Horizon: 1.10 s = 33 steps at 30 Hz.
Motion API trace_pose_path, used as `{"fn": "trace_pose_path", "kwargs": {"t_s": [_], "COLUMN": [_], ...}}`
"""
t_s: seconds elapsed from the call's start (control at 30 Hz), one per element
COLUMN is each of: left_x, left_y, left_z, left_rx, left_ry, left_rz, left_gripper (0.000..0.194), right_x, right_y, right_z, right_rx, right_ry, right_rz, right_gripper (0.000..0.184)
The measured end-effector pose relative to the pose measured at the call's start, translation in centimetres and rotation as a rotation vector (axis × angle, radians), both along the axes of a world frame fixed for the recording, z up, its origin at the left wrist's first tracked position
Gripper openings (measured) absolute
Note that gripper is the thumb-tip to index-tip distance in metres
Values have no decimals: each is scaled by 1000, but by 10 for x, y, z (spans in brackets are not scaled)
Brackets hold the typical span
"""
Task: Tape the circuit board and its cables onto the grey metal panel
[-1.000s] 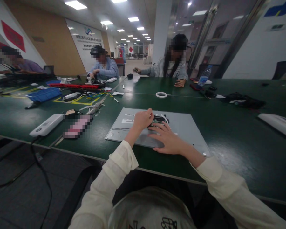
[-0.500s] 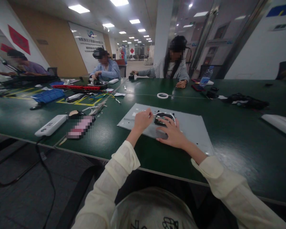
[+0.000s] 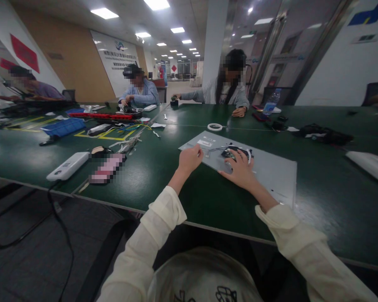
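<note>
A flat grey metal panel [image 3: 271,174] lies at a slant on the green table in front of me. On it sits a small black part with a circuit board [image 3: 231,152], and a white cable [image 3: 249,156] curves over its right side. My right hand [image 3: 241,170] rests spread over that part, fingers apart, covering much of it. At the panel's left edge, my left hand [image 3: 189,159] is closed with thumb and fingers pressed together. Whatever it pinches, if anything, is too small to make out. A white label [image 3: 204,143] shows on the panel beyond it.
A roll of white tape [image 3: 214,126] lies behind the panel. To the left are a white power bank [image 3: 68,166], a pink phone-like object [image 3: 107,168] and a blue tray [image 3: 64,126]. A water bottle [image 3: 271,102] stands back right. Other people sit across the table.
The panel has slid right and turned clockwise, carrying the black part along. My right hand has moved right with it. My left hand stays closed in almost the same place.
</note>
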<state>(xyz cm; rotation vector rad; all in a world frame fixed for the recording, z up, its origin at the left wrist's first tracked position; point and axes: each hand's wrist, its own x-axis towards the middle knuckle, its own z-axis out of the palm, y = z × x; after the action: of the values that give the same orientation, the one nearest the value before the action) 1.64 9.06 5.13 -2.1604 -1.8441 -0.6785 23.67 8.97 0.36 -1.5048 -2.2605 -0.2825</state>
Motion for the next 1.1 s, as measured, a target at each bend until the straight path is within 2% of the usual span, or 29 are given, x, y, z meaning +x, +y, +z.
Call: {"fn": "trace_pose_path", "kwargs": {"t_s": [0.43,0.67,0.77,0.93,1.03,1.1], "left_x": [0,1,1,2,3,2], "left_y": [-5,-9,-9,-9,-9,-9], "left_z": [5,7,6,6,5,3], "left_rx": [-7,-42,-55,-114,-137,-149], "left_ry": [-26,-46,-43,-8,-15,-21], "left_rz": [-60,-97,-129,-105,-137,-164], "left_gripper": [25,25,25,24,24,23], "right_x": [34,51,58,69,74,78], "right_y": [13,19,19,19,22,27], "right_z": [-2,-3,-1,-3,-9,-11], "right_rx": [-119,-68,-73,-69,-29,21], "right_ry": [106,152,184,218,167,81], "right_rz": [-416,-698,-769,-872,-926,-905], "right_gripper": [56,67,73,75,70,64]}}
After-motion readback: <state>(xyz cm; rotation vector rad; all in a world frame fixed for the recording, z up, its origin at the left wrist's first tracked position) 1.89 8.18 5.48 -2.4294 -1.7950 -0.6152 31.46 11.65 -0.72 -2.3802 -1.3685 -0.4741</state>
